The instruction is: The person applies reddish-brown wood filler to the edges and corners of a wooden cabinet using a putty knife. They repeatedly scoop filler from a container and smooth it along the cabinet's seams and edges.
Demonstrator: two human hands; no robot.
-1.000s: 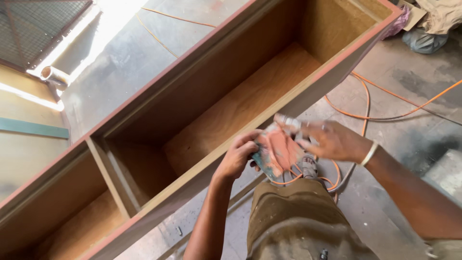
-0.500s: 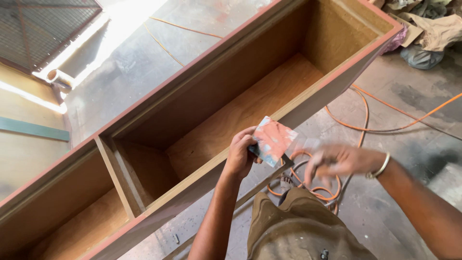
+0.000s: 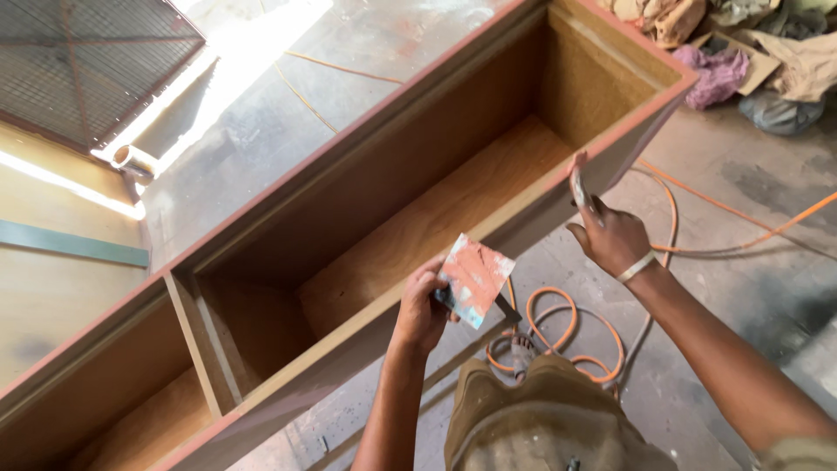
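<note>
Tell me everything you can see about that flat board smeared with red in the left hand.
The flat board is a small, thin, roughly square piece, its face coated in reddish-orange paste with pale blue-white patches near the lower corner. It is held tilted, face up toward the camera, above the front edge of the long wooden cabinet. The left hand grips its left edge; nothing else touches it. Its material cannot be told.

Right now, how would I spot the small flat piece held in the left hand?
Find the long open wooden cabinet lying on the floor. At the middle of its near edge, the left hand grips a small square plate, the only flat thing there, smeared reddish-pink and pale blue.
</note>
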